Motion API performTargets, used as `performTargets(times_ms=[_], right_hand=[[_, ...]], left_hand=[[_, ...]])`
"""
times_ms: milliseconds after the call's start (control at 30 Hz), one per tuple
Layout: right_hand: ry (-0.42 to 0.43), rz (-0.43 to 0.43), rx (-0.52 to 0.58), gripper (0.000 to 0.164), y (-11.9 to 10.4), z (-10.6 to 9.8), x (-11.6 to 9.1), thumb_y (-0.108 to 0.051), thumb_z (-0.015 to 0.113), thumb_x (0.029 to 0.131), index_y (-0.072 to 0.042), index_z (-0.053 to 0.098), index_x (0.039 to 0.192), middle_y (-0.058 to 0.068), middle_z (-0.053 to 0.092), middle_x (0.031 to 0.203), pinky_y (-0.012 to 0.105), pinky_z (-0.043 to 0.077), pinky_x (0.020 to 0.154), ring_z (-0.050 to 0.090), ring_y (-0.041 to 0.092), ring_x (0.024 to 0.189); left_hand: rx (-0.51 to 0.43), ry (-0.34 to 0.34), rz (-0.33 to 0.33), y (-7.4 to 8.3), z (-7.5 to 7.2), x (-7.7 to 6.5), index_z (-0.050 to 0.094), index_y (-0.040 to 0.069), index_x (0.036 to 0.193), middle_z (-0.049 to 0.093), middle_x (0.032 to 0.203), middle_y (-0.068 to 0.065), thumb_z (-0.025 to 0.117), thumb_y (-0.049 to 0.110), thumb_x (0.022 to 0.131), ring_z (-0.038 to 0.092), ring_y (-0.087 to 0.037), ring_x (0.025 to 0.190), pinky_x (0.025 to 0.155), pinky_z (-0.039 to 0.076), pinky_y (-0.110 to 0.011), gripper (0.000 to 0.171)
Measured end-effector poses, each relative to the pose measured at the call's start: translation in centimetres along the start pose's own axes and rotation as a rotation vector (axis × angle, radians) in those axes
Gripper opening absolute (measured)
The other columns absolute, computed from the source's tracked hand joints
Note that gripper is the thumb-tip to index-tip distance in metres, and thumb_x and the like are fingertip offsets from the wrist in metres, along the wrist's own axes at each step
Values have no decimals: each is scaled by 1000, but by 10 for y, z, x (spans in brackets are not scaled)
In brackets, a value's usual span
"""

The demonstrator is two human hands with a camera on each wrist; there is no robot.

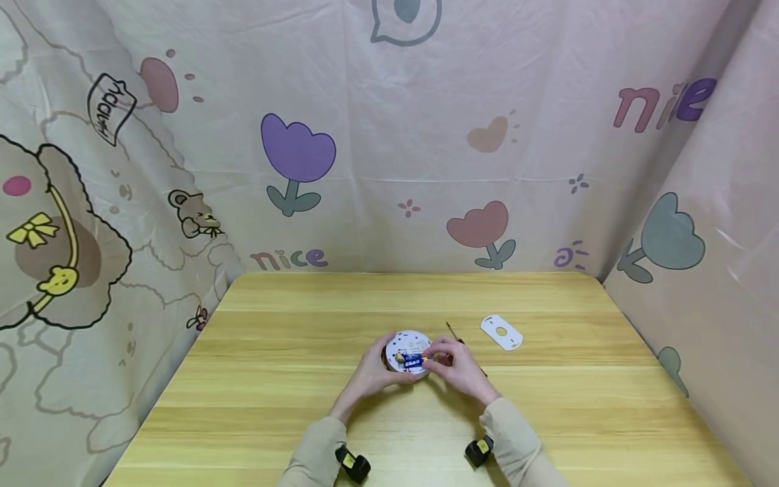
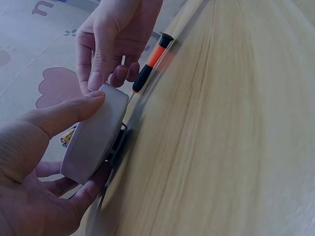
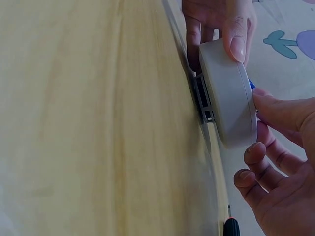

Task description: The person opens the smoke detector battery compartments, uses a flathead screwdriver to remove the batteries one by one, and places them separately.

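Note:
A round white smoke alarm [image 1: 402, 338] is tilted up over the table, its back facing the head camera. My left hand [image 1: 372, 368] grips it by the rim, the thumb along the near side and the fingers around the far side. Blue batteries [image 1: 412, 362] with gold ends lie at the compartment in its back, and one gold end [image 2: 68, 136] sticks out past the rim in the left wrist view. With thumb and forefinger, my right hand [image 1: 459, 365] pinches a battery at its right end. The other right fingers are curled loosely beside the alarm.
A screwdriver [image 2: 152, 63] with an orange and black handle lies just beyond my right hand, partly hidden by it in the head view. Farther right is a white mounting plate [image 1: 502, 333] with a round hole. Printed cloth [image 1: 377, 135] hangs behind the wooden table [image 1: 274, 379].

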State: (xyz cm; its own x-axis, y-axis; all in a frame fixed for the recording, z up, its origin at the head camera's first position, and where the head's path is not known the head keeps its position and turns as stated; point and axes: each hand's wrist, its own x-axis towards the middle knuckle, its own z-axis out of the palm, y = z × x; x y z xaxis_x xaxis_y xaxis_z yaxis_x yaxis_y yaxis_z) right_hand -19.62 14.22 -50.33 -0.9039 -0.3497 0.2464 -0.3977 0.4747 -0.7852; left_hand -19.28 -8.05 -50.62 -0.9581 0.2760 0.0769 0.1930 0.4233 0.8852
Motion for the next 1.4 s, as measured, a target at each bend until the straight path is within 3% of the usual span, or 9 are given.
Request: performTargets(times_ms=[400, 733, 1067, 1400], right_hand=[[18, 2, 46, 17, 2, 0, -1, -14, 77, 85, -9, 76, 102, 8, 69, 110, 17, 50, 74, 56, 4, 85], [9, 54, 127, 15, 1, -1, -1, -11, 74, 88, -6, 75, 103, 11, 73, 103, 18, 53, 72, 60, 3, 80], [26, 53, 233, 19, 4, 0, -3, -9, 72, 90, 2, 72, 106, 21, 73, 101, 17, 57, 77, 66, 4, 83], [55, 150, 343, 25, 5, -2, -4, -9, 73, 89, 4, 71, 111, 25, 73, 112, 16, 56, 88, 68, 3, 92]], left_hand=[[-13, 1, -8, 0, 0, 0, 36, -4, 151, 43, 152, -31, 92, 23, 69, 44, -49, 139, 117, 33, -67, 103], [-6, 5, -11, 1, 0, 0, 36, -5, 151, 43, 152, -31, 92, 22, 69, 43, -49, 139, 118, 32, -67, 103], [-19, 3, -16, 0, 0, 0, 36, -4, 152, 42, 153, -31, 92, 23, 69, 42, -49, 140, 119, 32, -66, 103], [-32, 5, -16, 0, 0, -1, 36, -5, 151, 43, 152, -31, 92, 22, 69, 42, -49, 140, 119, 32, -66, 103]])
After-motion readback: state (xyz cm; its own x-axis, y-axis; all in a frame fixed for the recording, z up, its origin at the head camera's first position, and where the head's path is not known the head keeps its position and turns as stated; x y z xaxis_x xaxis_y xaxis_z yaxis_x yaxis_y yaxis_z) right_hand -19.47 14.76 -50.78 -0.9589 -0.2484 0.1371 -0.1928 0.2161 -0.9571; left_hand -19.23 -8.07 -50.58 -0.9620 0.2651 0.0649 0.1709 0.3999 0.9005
